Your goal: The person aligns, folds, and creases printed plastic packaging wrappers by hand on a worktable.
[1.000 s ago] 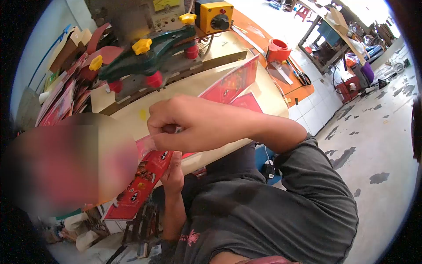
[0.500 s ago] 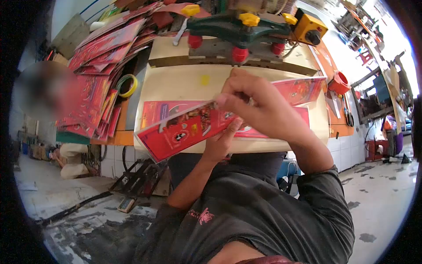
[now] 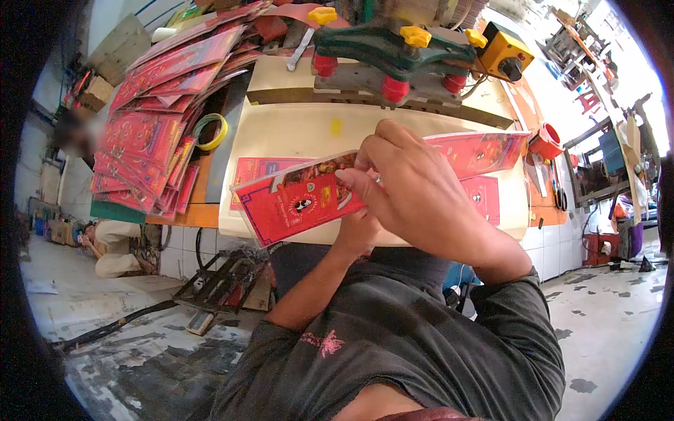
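Observation:
A red printed packet (image 3: 298, 203) with a food picture is held tilted above the cream work board. My left hand (image 3: 359, 230) grips its lower edge from below, its fingers partly hidden by the packet and my other hand. At the packet's upper right, my right hand (image 3: 414, 182) is closed, thumb and fingers pinching the edge. Behind my right hand, a second red printed piece (image 3: 484, 151) slants to the right; whether it joins the held packet is hidden. Another red packet (image 3: 484, 198) lies flat on the board beneath.
A green press frame (image 3: 400, 52) with yellow knobs and red feet stands at the board's back. Heaped red packets (image 3: 147, 130) and a yellow tape roll (image 3: 210, 132) lie left. Right are a yellow control box (image 3: 504, 55), red tape (image 3: 545, 144) and scissors (image 3: 559, 196). A person sits far left.
My right hand has come down slightly over the packet and now covers more of my left hand. The held packet has turned a little more face-up. The whole view has shifted slightly.

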Action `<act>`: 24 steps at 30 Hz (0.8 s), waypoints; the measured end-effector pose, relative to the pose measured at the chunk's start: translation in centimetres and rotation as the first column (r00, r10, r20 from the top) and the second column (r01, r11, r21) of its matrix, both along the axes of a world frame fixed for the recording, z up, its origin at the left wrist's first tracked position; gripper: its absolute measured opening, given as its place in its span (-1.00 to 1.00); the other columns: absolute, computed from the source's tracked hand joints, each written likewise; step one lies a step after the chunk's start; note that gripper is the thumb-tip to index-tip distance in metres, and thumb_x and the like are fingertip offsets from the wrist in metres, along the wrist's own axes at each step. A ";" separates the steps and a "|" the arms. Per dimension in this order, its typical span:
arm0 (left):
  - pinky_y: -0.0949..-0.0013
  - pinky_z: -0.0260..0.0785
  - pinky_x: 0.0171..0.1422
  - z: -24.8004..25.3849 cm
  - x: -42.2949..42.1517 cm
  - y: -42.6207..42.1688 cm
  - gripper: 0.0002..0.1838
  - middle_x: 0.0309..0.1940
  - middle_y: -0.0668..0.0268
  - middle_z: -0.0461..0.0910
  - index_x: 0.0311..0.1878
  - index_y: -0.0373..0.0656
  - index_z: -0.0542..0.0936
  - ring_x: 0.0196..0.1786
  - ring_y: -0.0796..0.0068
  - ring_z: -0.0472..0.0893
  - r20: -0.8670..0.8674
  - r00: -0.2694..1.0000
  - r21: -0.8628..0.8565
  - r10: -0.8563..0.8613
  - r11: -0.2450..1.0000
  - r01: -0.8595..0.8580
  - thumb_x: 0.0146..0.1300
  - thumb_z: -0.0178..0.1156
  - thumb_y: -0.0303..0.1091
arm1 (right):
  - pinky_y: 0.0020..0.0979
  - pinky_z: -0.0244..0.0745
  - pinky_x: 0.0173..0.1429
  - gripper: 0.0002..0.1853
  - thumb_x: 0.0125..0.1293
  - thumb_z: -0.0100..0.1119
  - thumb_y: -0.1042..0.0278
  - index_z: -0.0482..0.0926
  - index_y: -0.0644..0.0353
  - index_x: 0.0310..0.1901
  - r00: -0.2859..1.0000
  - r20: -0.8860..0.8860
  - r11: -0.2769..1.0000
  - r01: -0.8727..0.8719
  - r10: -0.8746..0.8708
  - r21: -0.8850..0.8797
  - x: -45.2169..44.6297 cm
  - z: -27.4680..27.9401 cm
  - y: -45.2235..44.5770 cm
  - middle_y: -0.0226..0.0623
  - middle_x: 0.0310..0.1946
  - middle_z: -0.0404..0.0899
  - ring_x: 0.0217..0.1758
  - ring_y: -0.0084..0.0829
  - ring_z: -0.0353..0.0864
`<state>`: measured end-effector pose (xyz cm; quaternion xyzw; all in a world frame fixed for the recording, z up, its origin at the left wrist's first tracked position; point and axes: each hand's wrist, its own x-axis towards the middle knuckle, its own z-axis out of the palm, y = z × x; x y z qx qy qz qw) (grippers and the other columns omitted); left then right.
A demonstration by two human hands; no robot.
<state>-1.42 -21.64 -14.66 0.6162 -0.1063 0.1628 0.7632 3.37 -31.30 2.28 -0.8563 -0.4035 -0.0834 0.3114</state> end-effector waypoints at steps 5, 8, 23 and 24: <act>0.30 0.50 0.31 0.3 0.5 0.0 -0.67 0.14 0.23 0.64 0.28 -0.28 0.54 0.21 0.45 0.61 -0.043 0.997 -0.165 -0.061 0.985 0.053 0.56 0.16 -0.37 | -0.35 0.31 -0.20 -0.75 0.40 0.34 0.28 0.61 0.30 -0.32 0.931 -0.302 0.973 -0.159 0.204 0.166 2.0 0.6 -1.2 -0.30 -0.39 0.41 -0.29 -0.37 0.43; 0.31 0.50 0.29 0.5 0.8 0.0 -0.67 0.14 0.24 0.64 0.28 -0.28 0.53 0.20 0.46 0.62 -0.047 0.997 -0.161 -0.068 0.985 0.060 0.56 0.16 -0.37 | -0.45 0.20 -0.21 -0.74 0.43 0.34 0.29 0.61 0.29 -0.35 0.847 -0.383 0.913 -0.252 0.368 0.321 3.0 0.3 -2.0 -0.45 -0.41 0.38 -0.30 -0.55 0.31; 0.33 0.45 0.30 0.7 0.9 -0.1 -0.64 0.16 0.30 0.60 0.28 -0.25 0.51 0.25 0.46 0.58 -0.018 0.993 -0.218 -0.114 0.970 0.107 0.51 0.21 -0.37 | -0.30 0.41 -0.07 -0.73 0.35 0.40 0.20 0.66 0.27 -0.19 0.926 -0.169 0.931 -0.302 0.338 0.205 0.7 0.4 0.1 -0.19 -0.32 0.57 -0.17 -0.25 0.54; 0.33 0.45 0.30 0.7 0.7 -0.2 -0.64 0.16 0.30 0.60 0.29 -0.25 0.51 0.25 0.45 0.57 -0.012 0.994 -0.213 -0.111 0.971 0.106 0.50 0.22 -0.37 | -0.30 0.41 -0.07 -0.73 0.35 0.40 0.20 0.66 0.27 -0.19 0.925 -0.169 0.930 -0.306 0.341 0.203 1.0 0.4 0.0 -0.19 -0.32 0.57 -0.17 -0.25 0.54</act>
